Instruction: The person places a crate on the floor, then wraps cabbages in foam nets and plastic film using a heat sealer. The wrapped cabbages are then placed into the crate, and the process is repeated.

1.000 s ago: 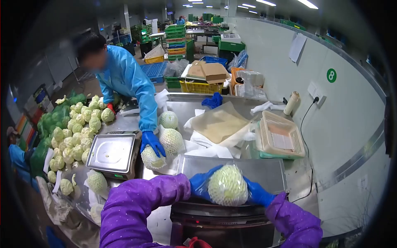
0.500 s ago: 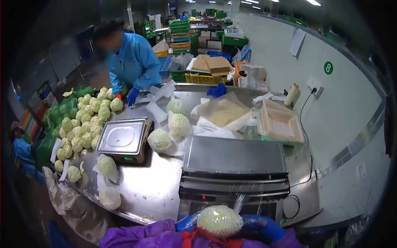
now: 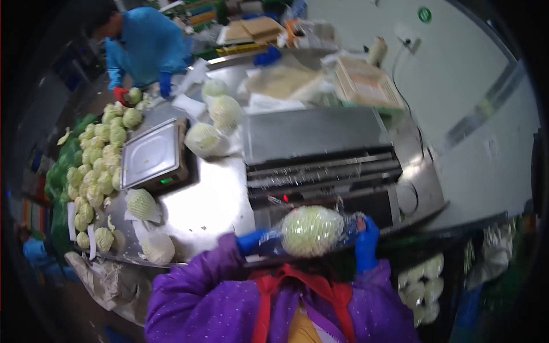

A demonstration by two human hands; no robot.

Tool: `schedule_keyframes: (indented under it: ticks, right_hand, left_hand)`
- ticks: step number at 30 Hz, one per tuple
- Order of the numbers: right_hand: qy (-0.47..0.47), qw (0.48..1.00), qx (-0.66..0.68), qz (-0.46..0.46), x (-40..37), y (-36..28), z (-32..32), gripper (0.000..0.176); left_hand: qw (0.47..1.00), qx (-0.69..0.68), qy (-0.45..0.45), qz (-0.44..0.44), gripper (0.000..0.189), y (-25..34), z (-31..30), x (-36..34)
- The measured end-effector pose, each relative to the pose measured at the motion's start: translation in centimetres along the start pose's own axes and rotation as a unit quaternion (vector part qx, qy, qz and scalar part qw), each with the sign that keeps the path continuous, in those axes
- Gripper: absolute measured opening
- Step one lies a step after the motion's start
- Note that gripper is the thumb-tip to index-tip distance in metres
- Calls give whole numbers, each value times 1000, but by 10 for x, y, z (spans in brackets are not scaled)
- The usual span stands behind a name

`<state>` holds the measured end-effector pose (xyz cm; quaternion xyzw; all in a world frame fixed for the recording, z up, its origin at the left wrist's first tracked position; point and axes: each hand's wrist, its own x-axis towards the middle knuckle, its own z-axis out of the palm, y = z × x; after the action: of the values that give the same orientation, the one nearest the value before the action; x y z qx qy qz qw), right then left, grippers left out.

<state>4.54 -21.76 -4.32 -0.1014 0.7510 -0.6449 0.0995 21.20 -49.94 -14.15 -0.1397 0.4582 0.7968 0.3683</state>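
Observation:
A pale green cabbage (image 3: 313, 230) in clear plastic film is held up in front of my body, at the near edge of the wrapping machine (image 3: 320, 134). My left hand (image 3: 250, 242), in a blue glove, grips the gathered film at the cabbage's left side. On the other side my right hand (image 3: 367, 243), also blue-gloved, is closed on the film, with a bare fingertip showing. Film stretches from both hands to the cabbage. Some fingers of the left hand are hidden.
Left of the machine stand a scale (image 3: 151, 155) and foam-netted cabbages (image 3: 226, 112). Bare cabbages (image 3: 97, 157) pile up at the far left, where a co-worker in blue (image 3: 150, 48) handles one. Wrapped cabbages (image 3: 423, 288) lie low at right. A cream basket (image 3: 366, 83) sits by the wall.
My view has tilted down. The wrapped cabbage is now held out from my body, with my hands apart at its two sides. The co-worker's red-gloved hand now holds a cabbage.

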Motion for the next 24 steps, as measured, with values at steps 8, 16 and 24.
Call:
schedule_keyframes:
  ticks: [8, 16, 24]
  right_hand:
    - [37, 997, 59, 36, -9, 13, 14, 29]
    - [-34, 968, -242, -52, 35, 54, 52, 23]
    - [-267, 916, 221, 201, 34, 84, 99, 30]
  left_hand:
    - [918, 198, 251, 235, 31, 36, 81, -67]
    - [800, 12, 546, 247, 32, 7, 30, -9]
    - [720, 310, 566, 255, 22, -13, 28, 15]
